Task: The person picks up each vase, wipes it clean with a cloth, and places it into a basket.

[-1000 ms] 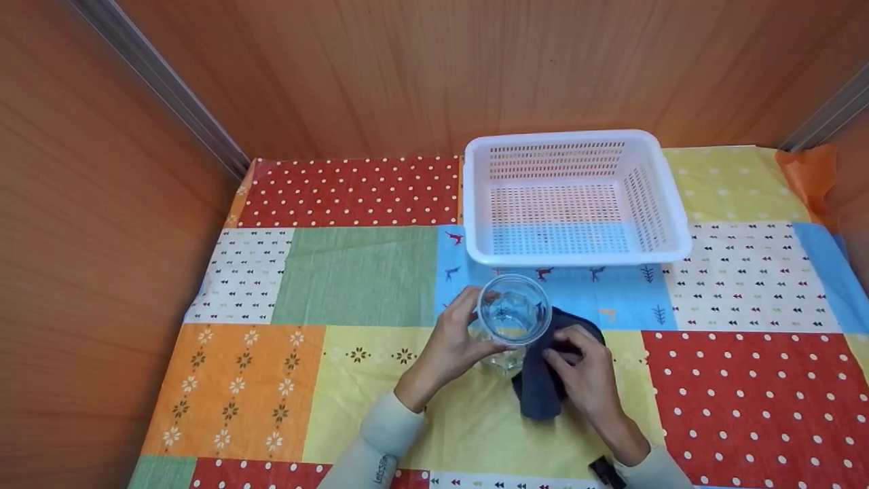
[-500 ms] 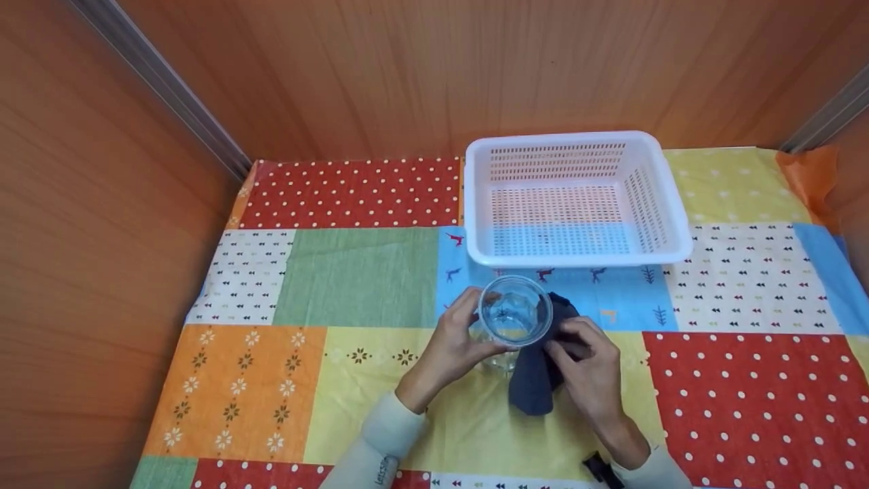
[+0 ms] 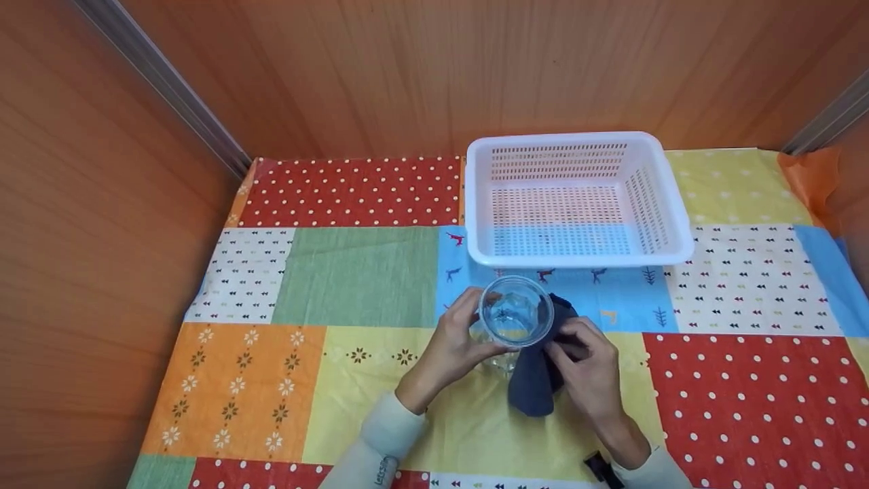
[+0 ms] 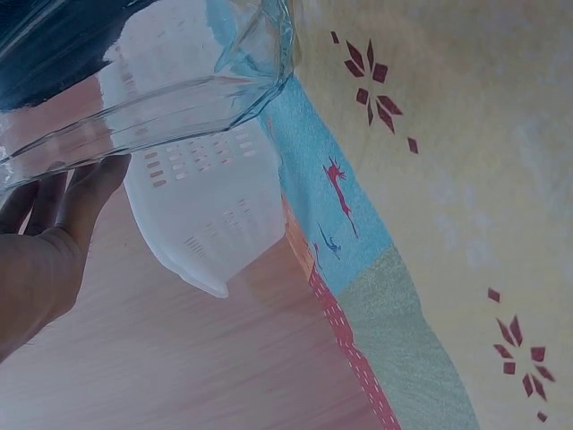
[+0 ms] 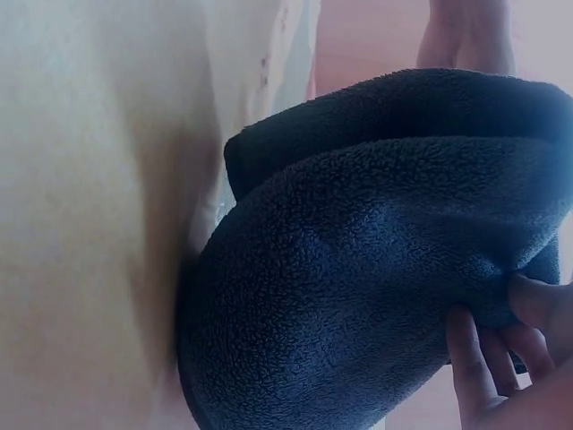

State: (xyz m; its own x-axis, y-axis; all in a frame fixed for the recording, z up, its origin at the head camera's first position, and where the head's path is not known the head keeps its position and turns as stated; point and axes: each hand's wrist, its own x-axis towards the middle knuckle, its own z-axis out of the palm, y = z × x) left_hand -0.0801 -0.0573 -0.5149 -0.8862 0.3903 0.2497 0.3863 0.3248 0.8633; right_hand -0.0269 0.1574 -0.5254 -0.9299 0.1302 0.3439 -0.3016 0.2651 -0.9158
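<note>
In the head view a clear glass jar (image 3: 506, 326) stands near the front middle of the table, its round mouth facing up toward the camera. My left hand (image 3: 451, 343) grips it from the left, thumb on the near side. My right hand (image 3: 590, 363) pinches a dark grey cloth (image 3: 533, 384) against the jar's right side, and part of the cloth hangs below. The left wrist view shows the jar's thick glass base (image 4: 206, 107) with dark cloth behind it. Plush folds of the cloth (image 5: 340, 269) fill much of the right wrist view.
A white perforated plastic basket (image 3: 577, 261) stands behind the jar, with nothing visible inside. A patchwork-print tablecloth (image 3: 366, 272) covers the table. Wooden panels (image 3: 407, 75) rise at the back and both sides.
The cloth's hanging end has shifted slightly left, and its upper part has bunched closer to the jar's right side. My right hand has moved a little; the left hand and jar look nearly still.
</note>
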